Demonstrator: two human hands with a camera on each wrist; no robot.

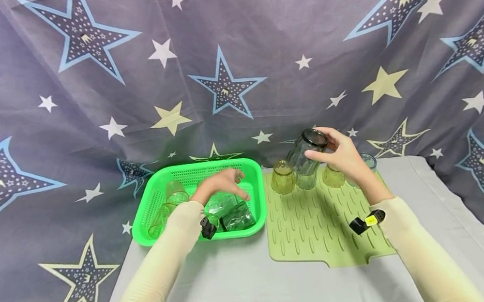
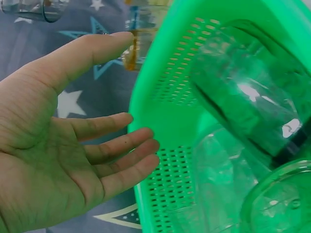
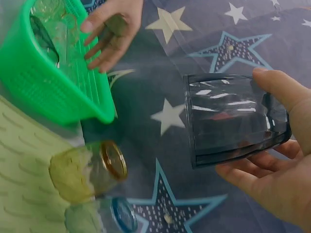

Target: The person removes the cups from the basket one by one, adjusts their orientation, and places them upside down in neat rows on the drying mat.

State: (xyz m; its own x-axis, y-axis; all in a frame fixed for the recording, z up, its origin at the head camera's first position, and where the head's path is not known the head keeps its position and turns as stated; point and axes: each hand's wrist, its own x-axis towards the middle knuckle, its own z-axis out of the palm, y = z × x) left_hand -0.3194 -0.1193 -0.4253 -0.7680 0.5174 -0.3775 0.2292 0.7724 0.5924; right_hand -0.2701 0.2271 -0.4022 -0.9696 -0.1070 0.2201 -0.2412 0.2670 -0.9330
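Observation:
My right hand [image 1: 342, 153] holds a dark grey glass [image 1: 305, 152] at a tilt, thumb on one side and fingers on the other. It is raised over the back of the green ribbed mat [image 1: 302, 232] and overlaps the glasses behind it. In the right wrist view the grey glass [image 3: 233, 121] lies sideways between thumb and fingers. Over the right part of the green basket [image 1: 257, 203] hovers my left hand [image 1: 225, 182], fingers spread and holding nothing. Below it lie a dark glass [image 1: 238, 217] and a clear glass [image 1: 221, 204].
Along the mat's back edge stand a yellow glass [image 1: 283, 178], a bluish glass [image 1: 307, 179], another yellow glass [image 1: 333, 176] and a blue-rimmed glass [image 1: 369, 161]. More glasses, one clear [image 1: 176, 192], lie in the basket's left part. A star-patterned cloth [image 1: 227, 89] hangs behind the table.

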